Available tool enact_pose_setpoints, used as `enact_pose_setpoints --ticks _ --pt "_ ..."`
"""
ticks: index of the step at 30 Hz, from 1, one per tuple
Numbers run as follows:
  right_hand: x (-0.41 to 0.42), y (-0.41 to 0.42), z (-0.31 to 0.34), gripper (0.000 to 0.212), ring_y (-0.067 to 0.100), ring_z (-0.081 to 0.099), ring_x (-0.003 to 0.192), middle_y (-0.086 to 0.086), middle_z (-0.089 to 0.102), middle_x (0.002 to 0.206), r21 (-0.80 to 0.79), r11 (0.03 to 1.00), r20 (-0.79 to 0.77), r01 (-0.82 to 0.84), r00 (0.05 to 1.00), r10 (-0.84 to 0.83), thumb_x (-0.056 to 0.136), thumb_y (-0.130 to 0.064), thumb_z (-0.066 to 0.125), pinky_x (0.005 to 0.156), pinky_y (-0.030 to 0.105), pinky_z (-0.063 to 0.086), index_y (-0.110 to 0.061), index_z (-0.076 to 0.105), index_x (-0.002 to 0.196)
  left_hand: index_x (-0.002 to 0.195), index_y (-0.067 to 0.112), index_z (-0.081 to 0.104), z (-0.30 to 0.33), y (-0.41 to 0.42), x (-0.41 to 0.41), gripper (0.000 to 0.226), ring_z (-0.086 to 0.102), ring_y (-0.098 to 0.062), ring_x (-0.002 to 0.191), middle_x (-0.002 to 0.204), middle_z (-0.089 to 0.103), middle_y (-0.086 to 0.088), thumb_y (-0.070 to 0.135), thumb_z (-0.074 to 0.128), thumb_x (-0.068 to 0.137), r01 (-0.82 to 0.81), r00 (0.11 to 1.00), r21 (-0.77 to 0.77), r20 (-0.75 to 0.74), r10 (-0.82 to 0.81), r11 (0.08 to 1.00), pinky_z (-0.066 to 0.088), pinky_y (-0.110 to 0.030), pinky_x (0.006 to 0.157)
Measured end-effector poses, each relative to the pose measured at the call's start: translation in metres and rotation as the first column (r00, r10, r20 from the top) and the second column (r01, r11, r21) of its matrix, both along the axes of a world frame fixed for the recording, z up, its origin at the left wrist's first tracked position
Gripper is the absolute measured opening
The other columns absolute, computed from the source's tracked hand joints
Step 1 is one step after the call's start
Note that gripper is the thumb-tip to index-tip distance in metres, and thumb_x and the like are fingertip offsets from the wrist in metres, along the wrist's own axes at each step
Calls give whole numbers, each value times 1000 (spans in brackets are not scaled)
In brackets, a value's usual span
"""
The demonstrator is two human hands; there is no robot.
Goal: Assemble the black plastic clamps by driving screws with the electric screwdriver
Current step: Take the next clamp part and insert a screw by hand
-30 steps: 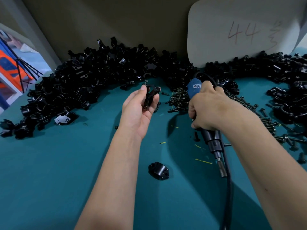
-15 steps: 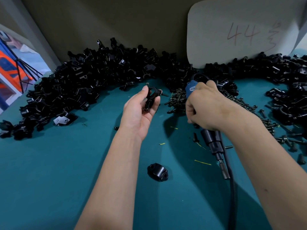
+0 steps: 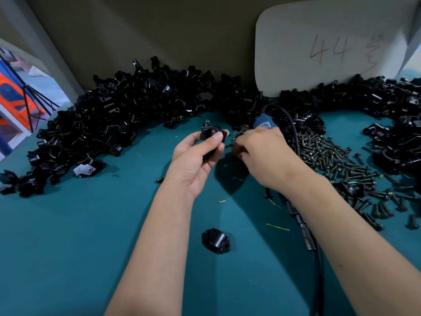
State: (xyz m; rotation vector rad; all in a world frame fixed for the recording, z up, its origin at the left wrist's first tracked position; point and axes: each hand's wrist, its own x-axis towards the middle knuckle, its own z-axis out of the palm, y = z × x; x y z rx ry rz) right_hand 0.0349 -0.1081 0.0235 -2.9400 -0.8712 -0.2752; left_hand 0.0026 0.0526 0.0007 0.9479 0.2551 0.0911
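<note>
Clamp pile point(image 3: 127, 115) runs along back of tabletop point(image 3: 68, 247), left to center; more clamps point(image 3: 387, 115) far right. Board point(image 3: 330, 46) stands behind, right of center. Screws point(image 3: 337, 160) spread right of the hands. Single clamp half point(image 3: 216, 241) lies near front, btwn the forearms. Cable point(image 3: 293, 133) loops over screws.

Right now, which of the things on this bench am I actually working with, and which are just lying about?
In use:
- clamp, pinched in the left hand
- electric screwdriver, held in the right hand
- screw pile, which the right fingertips reach into
- loose clamp half on the mat

Lying about:
- heap of black clamp parts
- white board marked 44
- yellow scraps
</note>
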Motion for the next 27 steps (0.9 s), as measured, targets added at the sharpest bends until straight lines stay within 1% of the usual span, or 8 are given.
enact_pose_setpoints --ticks 2,5,10,13,15,20,24,27 --pt "1 -4 3 17 25 56 111 -1 67 113 27 1000 -29 -10 1000 11 100 -20 57 98 41 40 -27 68 111 115 -2 64 1 0 0 34 70 -12 76 108 78 -14 3 78 84 26 1000 9 2 -26 1000 57 -17 70" --pt "-5 0 3 11 26 56 112 -2 64 113 -132 991 35 -30 999 35 98 -28 61 91 38 35 -24 59 108 116 -3 63 1 -2 -1 36 70 -12 74 109 78 -14 3 78 84 46 999 15 7 -46 999 58 -17 68" --pt "-9 6 0 15 26 58 105 -1 65 106 -156 988 61 -14 998 24 96 -21 60 84 37 28 -23 45 95 115 0 64 1 -2 -1 34 70 -14 75 111 77 -15 1 77 84 51 999 36 -18 -51 998 59 -20 67" --pt "-4 1 5 5 26 60 107 -1 68 108 -17 1000 9 -10 1000 10 101 -22 56 94 38 38 -22 53 103 120 -1 62 1 -3 -1 35 69 -15 76 116 75 -17 -1 74 87 48 998 33 -30 -47 998 58 -20 68" --pt "-1 -4 5 9 23 63 99 -5 68 98 205 979 -93 -7 995 26 100 -20 60 95 37 43 -21 61 108 118 -1 63 2 -2 -1 29 67 -16 77 113 76 -16 -2 71 90 54 998 22 -42 -53 998 58 -21 68" --pt "3 -10 5 10 2 58 70 -11 64 77 687 723 -187 72 979 80 92 -12 70 66 13 43 -21 65 89 114 8 65 3 -3 -2 26 65 -18 72 100 74 -12 -6 64 92 74 996 12 -46 -73 997 58 -24 67" --pt "7 -10 7 15 10 59 64 -4 70 72 903 392 -273 179 941 198 95 -8 68 65 25 50 -20 69 86 116 12 70 4 -3 -3 29 63 -20 73 94 75 -8 -4 62 93 107 994 47 -22 -106 993 58 -26 68" --pt "8 -9 5 18 9 61 64 -6 72 71 941 289 -248 174 937 247 95 -3 66 63 23 51 -20 71 94 111 13 72 5 -5 -5 27 63 -21 74 97 71 -8 -4 63 92 145 989 67 -11 -145 987 57 -26 68"
